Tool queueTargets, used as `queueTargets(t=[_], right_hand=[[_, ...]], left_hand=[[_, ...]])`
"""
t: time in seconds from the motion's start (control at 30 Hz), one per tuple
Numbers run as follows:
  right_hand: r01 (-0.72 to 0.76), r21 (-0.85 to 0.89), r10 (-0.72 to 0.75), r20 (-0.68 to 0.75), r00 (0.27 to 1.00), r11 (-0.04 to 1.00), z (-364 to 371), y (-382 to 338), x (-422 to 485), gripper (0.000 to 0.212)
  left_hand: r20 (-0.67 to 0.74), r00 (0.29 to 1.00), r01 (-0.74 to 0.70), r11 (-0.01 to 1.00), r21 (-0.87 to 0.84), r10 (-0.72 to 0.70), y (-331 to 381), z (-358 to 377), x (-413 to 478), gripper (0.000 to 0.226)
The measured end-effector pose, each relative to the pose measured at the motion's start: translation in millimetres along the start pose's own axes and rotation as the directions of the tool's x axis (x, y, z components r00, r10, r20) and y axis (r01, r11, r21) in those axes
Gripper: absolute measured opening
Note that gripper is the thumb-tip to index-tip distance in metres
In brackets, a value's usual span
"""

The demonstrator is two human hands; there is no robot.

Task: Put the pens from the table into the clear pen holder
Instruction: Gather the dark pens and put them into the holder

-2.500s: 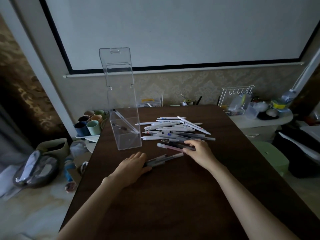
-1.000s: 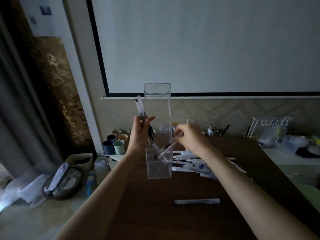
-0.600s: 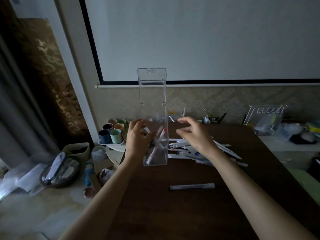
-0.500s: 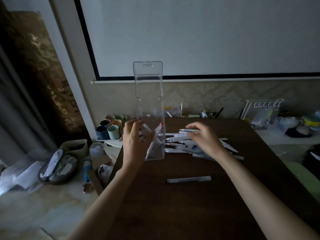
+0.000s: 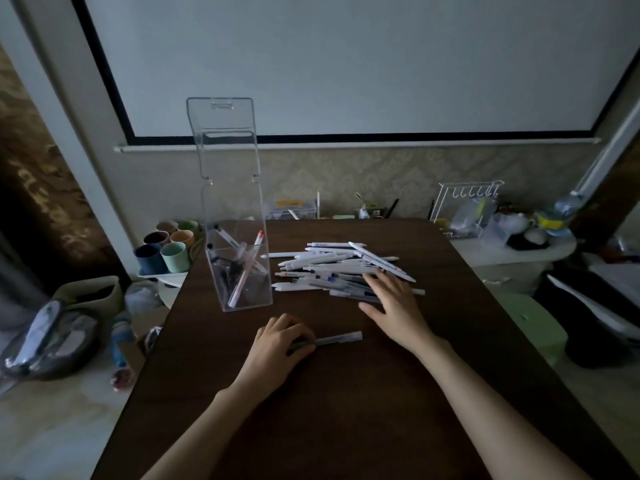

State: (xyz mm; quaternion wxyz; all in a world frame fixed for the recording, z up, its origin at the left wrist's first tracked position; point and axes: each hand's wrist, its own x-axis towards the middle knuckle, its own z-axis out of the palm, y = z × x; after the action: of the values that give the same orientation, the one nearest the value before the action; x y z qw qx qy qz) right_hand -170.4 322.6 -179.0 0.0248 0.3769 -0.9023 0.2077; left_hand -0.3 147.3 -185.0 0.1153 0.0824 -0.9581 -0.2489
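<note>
At the left edge of the dark wooden table [image 5: 346,393] stands the clear pen holder [image 5: 239,258], lid raised, several pens leaning inside. In front of it the left hand [image 5: 277,344] curls its fingers over one end of a lone grey pen [image 5: 334,339] lying flat. Farther right, the right hand [image 5: 394,306] lies open, fingers spread, fingertips touching the near edge of the pile of white pens [image 5: 339,268].

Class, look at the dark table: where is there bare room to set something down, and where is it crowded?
Bare: the near table between the forearms, and the far strip behind the pen pile. Crowded: between the clear pen holder and the pile, and around the lone pen.
</note>
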Motion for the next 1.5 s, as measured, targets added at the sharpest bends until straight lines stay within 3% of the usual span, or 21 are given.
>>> queueTargets(t=[0.13,0.3,0.5,0.63,0.8,0.9,1.03,1.13,1.27,1.43,1.5], right_hand=[[0.001,0.001,-0.001,0.109,0.994,1.000,8,-11,13,0.054],[0.093,0.005,-0.093,-0.041,0.995,0.996,21,-16,-11,0.039],[0.082,-0.049,-0.086,-0.080,0.993,0.995,13,-21,-39,0.037],[0.035,-0.039,-0.033,0.049,0.998,0.999,0,-28,-42,0.037],[-0.141,0.092,0.111,0.270,0.956,0.986,-8,-40,-33,0.036],[-0.181,0.090,0.146,0.310,0.939,0.979,-7,-49,-30,0.029],[-0.162,0.082,0.127,0.330,0.935,0.983,-7,-57,-29,0.027],[-0.172,0.177,0.131,0.223,0.966,0.969,-13,-61,-29,0.023],[-0.071,0.356,0.096,-0.053,0.994,0.932,-29,-76,-22,0.016],[0.037,0.689,0.094,-0.153,0.984,0.724,-51,-113,9,0.015],[0.046,0.775,0.095,-0.135,0.986,0.630,-54,-130,21,0.019]], left_hand=[[-0.019,1.000,0.001,1.000,-0.028,-0.002,1,1,-3,0.016],[-0.010,1.000,0.006,1.000,-0.028,-0.006,-1,-2,-10,0.017],[0.078,0.997,0.028,0.999,-0.026,-0.026,-8,-18,-21,0.014],[0.124,0.990,0.060,0.998,0.013,-0.061,-11,-29,-26,0.018],[0.114,0.991,0.063,0.993,0.104,-0.075,-11,-27,-32,0.023],[0.058,0.994,0.088,0.993,0.075,-0.093,-7,-23,-36,0.021],[0.084,0.981,0.175,0.984,0.028,-0.176,-3,-25,-35,0.017],[0.048,0.971,0.239,0.956,-0.171,-0.234,-2,-32,-36,0.009],[-0.143,0.967,0.126,0.883,-0.453,-0.212,0,-57,-37,0.017],[-0.359,0.901,-0.073,0.731,-0.679,-0.244,13,-118,-3,0.010],[-0.450,0.843,-0.101,0.735,-0.670,-0.295,16,-144,19,0.012]])
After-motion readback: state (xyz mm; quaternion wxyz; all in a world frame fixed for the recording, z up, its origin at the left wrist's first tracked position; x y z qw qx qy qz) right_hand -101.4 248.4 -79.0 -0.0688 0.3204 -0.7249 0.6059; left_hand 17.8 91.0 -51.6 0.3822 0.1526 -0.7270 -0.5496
